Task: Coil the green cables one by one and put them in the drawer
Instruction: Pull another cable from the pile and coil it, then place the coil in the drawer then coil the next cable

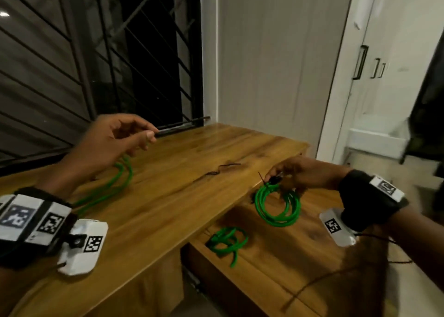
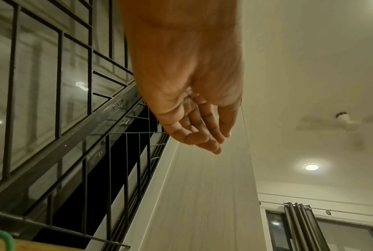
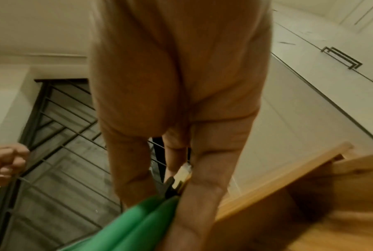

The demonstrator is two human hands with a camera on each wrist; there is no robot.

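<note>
My right hand (image 1: 276,176) pinches a coiled green cable (image 1: 276,206) at its black tie, so the coil hangs above the open wooden drawer (image 1: 276,256). In the right wrist view the fingers (image 3: 204,178) close on the tie above the green coil (image 3: 142,225). A second coiled green cable (image 1: 227,242) lies in the drawer's near left corner. A loose green cable (image 1: 115,182) lies on the wooden table (image 1: 168,208) at the left. My left hand (image 1: 141,136) hovers just above it, fingers relaxed and holding nothing; its empty palm shows in the left wrist view (image 2: 202,135).
A black twist tie (image 1: 216,170) lies on the table's middle. A barred window (image 1: 144,64) stands behind the table, with a white wall panel (image 1: 276,64) beside it. White cupboard doors with dark handles (image 1: 360,62) are at the right.
</note>
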